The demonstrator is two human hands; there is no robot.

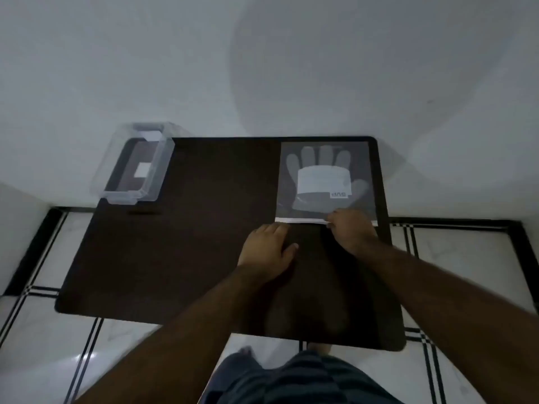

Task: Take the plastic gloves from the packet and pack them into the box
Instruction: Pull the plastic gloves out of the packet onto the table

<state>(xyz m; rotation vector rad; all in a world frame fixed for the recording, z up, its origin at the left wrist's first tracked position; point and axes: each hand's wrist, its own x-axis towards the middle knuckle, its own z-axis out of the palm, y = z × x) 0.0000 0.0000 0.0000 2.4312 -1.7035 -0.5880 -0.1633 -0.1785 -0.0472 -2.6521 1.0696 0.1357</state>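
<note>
Head view: A dark worktop point(180, 258) is seen from above, set against a pale wall over a tiled floor point(466, 272). The packet point(325, 179) of plastic gloves point(320, 170) lies flat at the far right of the worktop; the gloves are visible through its clear film, with a white label across the palm. The white strip point(300, 220) along the packet's near edge is pinched by the right hand point(351, 230), whose grip is closed on that edge. The left hand point(269, 249) is laid flat on the worktop just beside the packet's near left corner, fingers extended and nothing held. The clear box point(135, 164) stands open at the far left corner of the worktop, well apart from the packet.
</note>
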